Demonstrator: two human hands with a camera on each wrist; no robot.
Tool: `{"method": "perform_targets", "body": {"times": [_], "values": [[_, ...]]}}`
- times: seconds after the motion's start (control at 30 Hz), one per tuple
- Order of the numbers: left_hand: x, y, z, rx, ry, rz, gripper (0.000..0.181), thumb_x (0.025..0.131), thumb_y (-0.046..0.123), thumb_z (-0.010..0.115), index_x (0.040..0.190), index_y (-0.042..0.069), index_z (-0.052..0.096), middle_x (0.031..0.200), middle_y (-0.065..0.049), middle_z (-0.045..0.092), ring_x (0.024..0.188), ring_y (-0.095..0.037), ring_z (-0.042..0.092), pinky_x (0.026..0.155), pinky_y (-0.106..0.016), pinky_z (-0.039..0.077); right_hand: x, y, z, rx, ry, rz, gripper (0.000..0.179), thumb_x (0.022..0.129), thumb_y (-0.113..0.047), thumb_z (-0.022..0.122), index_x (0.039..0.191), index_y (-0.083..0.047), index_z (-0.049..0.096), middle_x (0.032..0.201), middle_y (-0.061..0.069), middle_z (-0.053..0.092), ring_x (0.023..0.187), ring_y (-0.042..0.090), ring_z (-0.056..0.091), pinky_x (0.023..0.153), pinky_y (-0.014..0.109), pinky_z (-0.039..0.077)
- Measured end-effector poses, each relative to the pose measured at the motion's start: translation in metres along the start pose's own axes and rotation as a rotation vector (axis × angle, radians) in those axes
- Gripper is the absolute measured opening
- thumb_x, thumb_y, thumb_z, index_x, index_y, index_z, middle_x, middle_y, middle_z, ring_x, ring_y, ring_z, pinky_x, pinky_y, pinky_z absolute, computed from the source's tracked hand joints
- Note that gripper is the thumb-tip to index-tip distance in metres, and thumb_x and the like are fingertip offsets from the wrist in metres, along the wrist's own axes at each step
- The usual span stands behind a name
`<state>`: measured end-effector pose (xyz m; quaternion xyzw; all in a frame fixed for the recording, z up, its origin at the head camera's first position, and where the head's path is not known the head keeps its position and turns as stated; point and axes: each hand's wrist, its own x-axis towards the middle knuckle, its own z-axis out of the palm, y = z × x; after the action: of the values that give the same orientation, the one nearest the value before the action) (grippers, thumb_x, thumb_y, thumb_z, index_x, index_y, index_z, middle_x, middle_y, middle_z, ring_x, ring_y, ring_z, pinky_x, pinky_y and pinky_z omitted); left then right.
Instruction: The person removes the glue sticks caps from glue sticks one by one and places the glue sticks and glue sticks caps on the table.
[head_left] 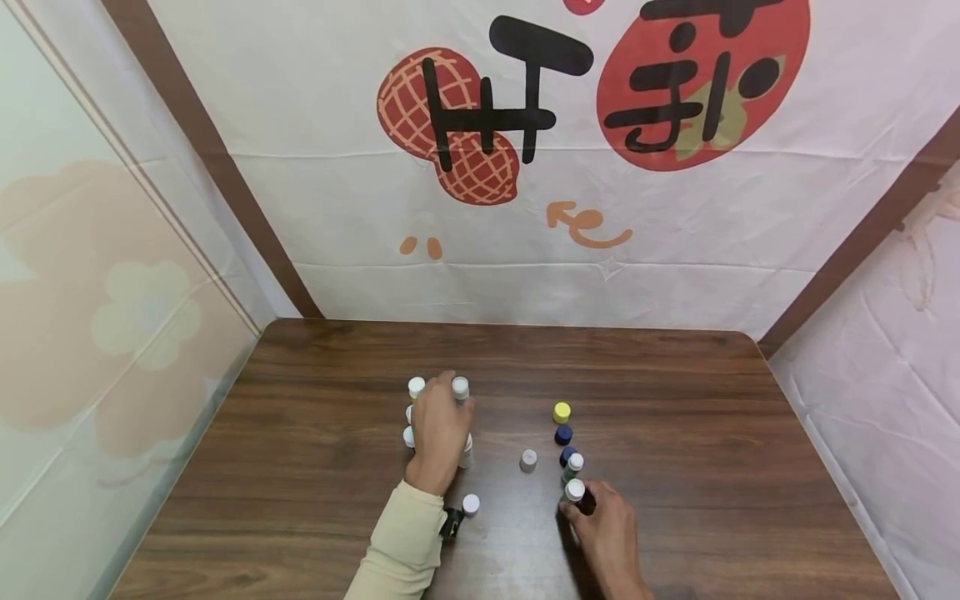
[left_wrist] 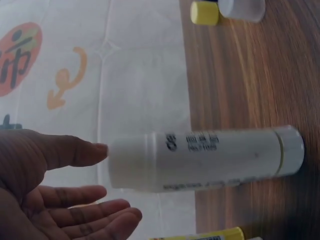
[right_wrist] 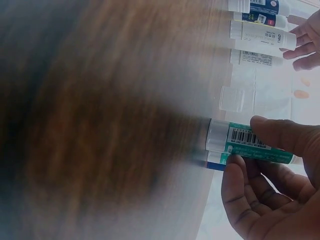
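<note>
A white glue stick (left_wrist: 215,157) stands upright on the table. Beside its top is my left hand (head_left: 440,425), thumb tip right at the cap and the other fingers straight and spread apart. On the right side, my right hand (head_left: 606,527) pinches a green glue stick (right_wrist: 250,142) with a barcode label between thumb and fingers, its clear end down at the tabletop. Close by it stands another green glue stick (head_left: 573,467), mostly hidden in the right wrist view. More glue sticks with white tops (head_left: 416,387) stand left of my left hand, partly covered by it.
A yellow cap (head_left: 562,412) and a navy cap (head_left: 563,434) line up behind the green sticks. Between the two groups sits a translucent grey cap (head_left: 528,461). A white-topped piece (head_left: 471,505) stands near my left wrist. A printed cloth (head_left: 337,208) hangs behind the table.
</note>
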<state>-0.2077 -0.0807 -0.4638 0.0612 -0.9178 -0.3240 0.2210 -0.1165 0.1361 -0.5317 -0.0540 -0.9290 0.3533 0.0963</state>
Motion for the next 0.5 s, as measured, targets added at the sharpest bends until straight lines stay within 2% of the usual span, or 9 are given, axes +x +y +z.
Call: {"method": "perform_targets", "body": {"times": [0.23, 0.5], "values": [[0.008, -0.005, 0.006, 0.054, -0.031, -0.012, 0.024, 0.075, 0.004, 0.075, 0.097, -0.002, 0.069, 0.087, -0.017, 0.068, 0.084, -0.036, 0.065, 0.071, -0.049, 0.05, 0.001, 0.001, 0.0, 0.001, -0.005, 0.003, 0.024, 0.066, -0.008, 0.084, 0.086, -0.005, 0.072, 0.079, 0.0, 0.066, 0.074, 0.018, 0.063, 0.066, 0.036, 0.049], [0.014, -0.004, 0.01, 0.023, -0.076, -0.075, 0.019, 0.076, 0.005, 0.074, 0.092, -0.001, 0.068, 0.084, -0.019, 0.069, 0.08, -0.036, 0.065, 0.068, -0.048, 0.05, 0.002, 0.001, 0.0, 0.004, -0.01, 0.017, 0.024, 0.066, -0.009, 0.084, 0.087, -0.006, 0.072, 0.08, 0.0, 0.066, 0.075, 0.019, 0.063, 0.067, 0.037, 0.05]]}}
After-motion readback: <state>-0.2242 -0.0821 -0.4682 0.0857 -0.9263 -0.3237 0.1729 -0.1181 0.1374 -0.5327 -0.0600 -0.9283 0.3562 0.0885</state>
